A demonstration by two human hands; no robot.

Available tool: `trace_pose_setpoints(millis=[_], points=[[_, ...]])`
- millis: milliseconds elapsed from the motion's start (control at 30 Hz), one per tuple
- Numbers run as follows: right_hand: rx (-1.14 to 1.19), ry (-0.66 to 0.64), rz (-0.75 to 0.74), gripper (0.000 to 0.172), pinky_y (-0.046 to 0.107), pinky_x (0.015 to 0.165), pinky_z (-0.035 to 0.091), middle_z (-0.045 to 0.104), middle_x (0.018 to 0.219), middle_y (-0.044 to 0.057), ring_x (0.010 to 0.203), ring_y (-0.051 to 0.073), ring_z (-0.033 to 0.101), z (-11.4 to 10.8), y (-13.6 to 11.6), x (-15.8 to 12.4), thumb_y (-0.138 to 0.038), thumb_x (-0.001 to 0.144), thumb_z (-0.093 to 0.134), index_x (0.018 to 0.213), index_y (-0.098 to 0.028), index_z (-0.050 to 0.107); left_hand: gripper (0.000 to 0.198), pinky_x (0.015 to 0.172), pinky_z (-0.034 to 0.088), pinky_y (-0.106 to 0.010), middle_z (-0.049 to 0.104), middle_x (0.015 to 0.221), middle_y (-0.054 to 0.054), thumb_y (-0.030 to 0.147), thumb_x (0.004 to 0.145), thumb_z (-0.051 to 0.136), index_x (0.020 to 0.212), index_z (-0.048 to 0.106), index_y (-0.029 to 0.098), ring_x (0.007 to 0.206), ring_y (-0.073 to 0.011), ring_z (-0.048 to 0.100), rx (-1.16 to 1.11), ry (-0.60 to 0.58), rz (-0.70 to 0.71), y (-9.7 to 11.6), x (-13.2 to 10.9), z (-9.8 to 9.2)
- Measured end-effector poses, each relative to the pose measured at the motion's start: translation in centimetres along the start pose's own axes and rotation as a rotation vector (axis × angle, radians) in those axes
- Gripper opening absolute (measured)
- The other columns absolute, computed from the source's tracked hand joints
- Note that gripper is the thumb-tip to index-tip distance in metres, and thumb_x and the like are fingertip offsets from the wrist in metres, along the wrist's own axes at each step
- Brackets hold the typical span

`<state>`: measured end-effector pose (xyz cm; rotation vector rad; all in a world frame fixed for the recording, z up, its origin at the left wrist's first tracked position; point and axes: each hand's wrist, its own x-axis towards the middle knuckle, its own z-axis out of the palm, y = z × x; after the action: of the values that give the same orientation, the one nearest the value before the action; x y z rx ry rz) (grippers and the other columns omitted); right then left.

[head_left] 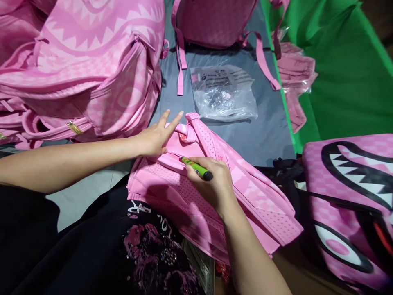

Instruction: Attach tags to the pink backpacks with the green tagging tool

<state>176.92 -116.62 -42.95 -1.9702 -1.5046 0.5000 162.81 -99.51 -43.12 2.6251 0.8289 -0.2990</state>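
Note:
A pink backpack lies across my lap and the table edge, its dotted padded back panel and straps facing up. My left hand rests on its upper end, fingers spread, with the index and middle fingers pointing away from me. In my right hand is a green pen-shaped tool with orange markings and a black end. Its narrow tip points at the backpack near a seam below the top strap, close to my left thumb. I cannot tell whether the tip touches the fabric.
Large pink backpacks with shark-mouth prints stand at the left. Another pink bag with hanging straps is at the back. A clear plastic bag lies on the grey table cover. At right are green cloth and a shark-print bag.

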Motion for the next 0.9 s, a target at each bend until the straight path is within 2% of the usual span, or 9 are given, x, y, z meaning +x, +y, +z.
trace_pose_setpoints(millis=[167, 367, 567, 900], points=[[0.071, -0.046, -0.059, 0.019, 0.037, 0.081, 0.055, 0.08, 0.092, 0.006, 0.083, 0.023, 0.075, 1.7, -0.5, 0.9, -0.026, 0.086, 0.062, 0.096, -0.021, 0.077, 0.114, 0.094, 0.05, -0.042, -0.001, 0.165, -0.026, 0.016, 0.081, 0.067, 0.158, -0.017, 0.03, 0.131, -0.0375, 0.052, 0.08, 0.028, -0.005, 0.7, -0.2, 0.1], [0.015, 0.034, -0.112, 0.017, 0.036, 0.078, 0.05, 0.08, 0.095, 0.003, 0.084, 0.022, 0.075, 3.0, -0.4, 0.8, -0.029, 0.088, 0.063, 0.099, -0.023, 0.075, 0.106, 0.091, 0.05, -0.042, 0.002, 0.165, -0.026, 0.015, 0.085, 0.059, 0.159, -0.015, 0.03, 0.128, -0.0376, 0.052, 0.08, 0.017, 0.002, 0.7, -0.6, 0.0], [-0.07, 0.093, -0.042, 0.015, 0.037, 0.078, 0.044, 0.08, 0.09, 0.004, 0.082, 0.022, 0.074, 3.4, -1.1, 0.9, -0.029, 0.088, 0.063, 0.093, -0.021, 0.075, 0.1, 0.091, 0.049, -0.045, 0.003, 0.165, -0.026, 0.014, 0.086, 0.057, 0.16, -0.007, 0.027, 0.129, -0.0404, 0.05, 0.054, -0.017, -0.016, 0.8, -0.4, -0.4], [-0.031, 0.068, 0.053, 0.019, 0.038, 0.081, 0.051, 0.079, 0.088, 0.006, 0.081, 0.023, 0.074, 3.4, -0.9, 1.4, -0.032, 0.086, 0.061, 0.087, -0.022, 0.077, 0.1, 0.092, 0.05, -0.046, 0.005, 0.165, -0.025, 0.017, 0.085, 0.058, 0.16, -0.007, 0.027, 0.129, -0.0403, 0.05, 0.055, 0.005, -0.016, 0.8, -0.4, -0.1]])
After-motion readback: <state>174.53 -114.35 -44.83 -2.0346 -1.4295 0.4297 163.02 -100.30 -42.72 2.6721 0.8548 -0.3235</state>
